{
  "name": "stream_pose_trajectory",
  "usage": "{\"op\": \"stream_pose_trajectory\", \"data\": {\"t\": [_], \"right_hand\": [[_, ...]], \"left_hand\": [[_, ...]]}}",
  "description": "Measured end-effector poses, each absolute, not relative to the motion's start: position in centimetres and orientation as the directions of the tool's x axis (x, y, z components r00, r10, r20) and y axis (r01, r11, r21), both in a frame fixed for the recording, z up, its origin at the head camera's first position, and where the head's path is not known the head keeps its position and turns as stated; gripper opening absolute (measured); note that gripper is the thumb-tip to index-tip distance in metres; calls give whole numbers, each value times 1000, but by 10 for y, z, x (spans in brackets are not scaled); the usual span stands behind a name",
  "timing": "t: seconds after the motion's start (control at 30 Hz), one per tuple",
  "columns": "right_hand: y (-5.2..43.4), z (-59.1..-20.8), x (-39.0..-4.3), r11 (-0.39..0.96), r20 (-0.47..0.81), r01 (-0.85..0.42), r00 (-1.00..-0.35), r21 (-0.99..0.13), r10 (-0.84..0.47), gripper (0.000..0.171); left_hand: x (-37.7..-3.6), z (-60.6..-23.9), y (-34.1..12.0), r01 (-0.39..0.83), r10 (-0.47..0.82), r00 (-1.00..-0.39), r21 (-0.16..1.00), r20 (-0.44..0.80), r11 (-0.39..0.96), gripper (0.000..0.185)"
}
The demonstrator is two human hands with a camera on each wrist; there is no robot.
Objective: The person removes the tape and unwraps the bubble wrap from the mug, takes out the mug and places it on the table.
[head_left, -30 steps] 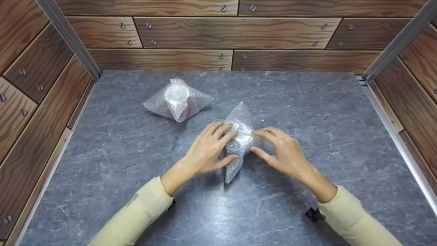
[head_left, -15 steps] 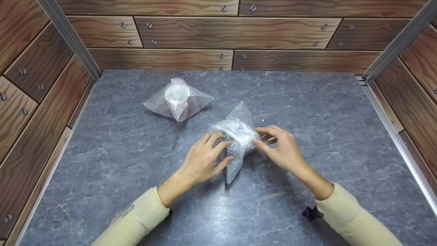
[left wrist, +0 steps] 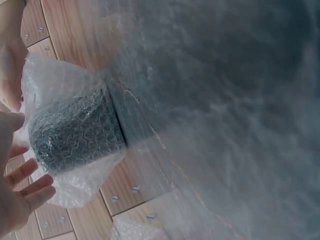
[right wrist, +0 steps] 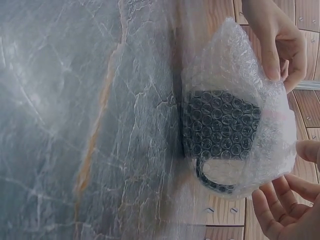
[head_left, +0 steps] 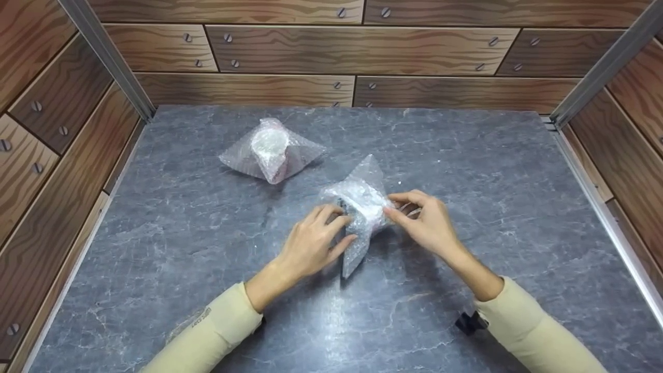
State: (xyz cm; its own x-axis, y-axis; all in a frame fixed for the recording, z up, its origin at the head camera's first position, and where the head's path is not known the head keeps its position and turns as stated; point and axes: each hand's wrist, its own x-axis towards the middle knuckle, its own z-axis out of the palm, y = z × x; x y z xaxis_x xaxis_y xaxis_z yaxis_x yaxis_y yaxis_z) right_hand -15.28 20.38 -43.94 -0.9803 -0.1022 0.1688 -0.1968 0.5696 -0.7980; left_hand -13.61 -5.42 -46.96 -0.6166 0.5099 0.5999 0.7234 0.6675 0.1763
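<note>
The left hand (head_left: 311,243) and the right hand (head_left: 424,225) close from opposite sides on a dark handled mug bundled in clear bubble wrap (head_left: 360,207), fingers curled around the wrap, apparently to keep its loose folds shut against the mug. The bundle sits near the middle of the grey marble-patterned tabletop (head_left: 492,171), with both forearms in cream sleeves reaching in from the near edge. 1 other bubble-wrapped bundle with something white inside (head_left: 270,150) lies well apart, toward the far left.
</note>
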Motion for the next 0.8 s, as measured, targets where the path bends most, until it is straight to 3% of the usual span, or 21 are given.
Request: {"op": "stream_pose_trajectory", "data": {"t": [0.4, 0.8], "right_hand": [[208, -438, -151, 504, 23, -51, -998, -862, -62, 34], [205, -439, -147, 462, 10, -32, -999, -886, -48, 33]], "left_hand": [[-149, -470, -52, 751, 530, -605, 204, 594, 628, 27], [-160, -469, -55, 761, 552, -605, 213, 574, 613, 23]]}}
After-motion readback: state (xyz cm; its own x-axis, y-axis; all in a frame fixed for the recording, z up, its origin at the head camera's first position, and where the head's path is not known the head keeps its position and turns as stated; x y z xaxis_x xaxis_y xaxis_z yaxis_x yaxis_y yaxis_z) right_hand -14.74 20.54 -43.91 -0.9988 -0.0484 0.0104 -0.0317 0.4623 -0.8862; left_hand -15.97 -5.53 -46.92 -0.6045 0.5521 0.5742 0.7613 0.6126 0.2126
